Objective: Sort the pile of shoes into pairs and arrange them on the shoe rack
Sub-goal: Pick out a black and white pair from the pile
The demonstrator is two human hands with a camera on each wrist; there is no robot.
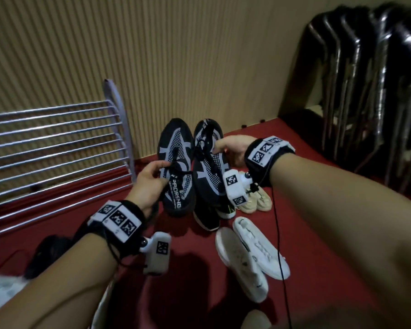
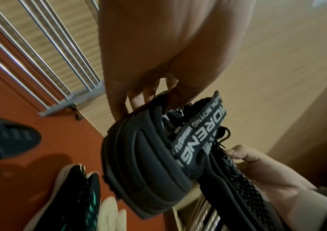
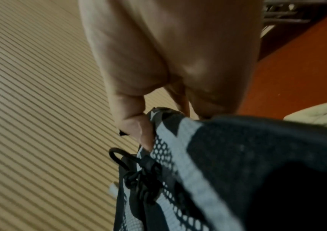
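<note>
A: Nearest you, what lies on the red floor point(image 1: 330, 269)?

B: A pair of white shoes point(image 1: 249, 257) sits side by side just below your right arm. Beyond them is a dark shoe with green marks point(image 1: 214, 216), and to its right a cream pair point(image 1: 255, 203). At your lower left there is something dark and something white, too blurred to name.

A: And your hands?

B: Your left hand point(image 1: 150, 184) has its fingers curled round the collar of one black-and-grey shoe point(image 1: 176, 167), lifted clear of the floor. Your right hand point(image 1: 233, 150) pinches the tongue and side of its mate point(image 1: 209, 162). The two hang side by side, touching or nearly so, toes pointing away from you.

A: So they match?

B: Same mesh, same grey bands, same black laces. I'd judge that pair sorted.

A: Where is the rack?

B: The metal shoe rack point(image 1: 57, 138) stands to your left against the ribbed wall point(image 1: 176, 55), and the bars in view carry no shoes. Far right, dark clothes hang on a rail point(image 1: 370, 79).

A: How far along, then?

B: Early, I'd say. Pairs seem grouped on the floor, but nothing I can see is racked yet. This pair goes first, then the others.
</note>
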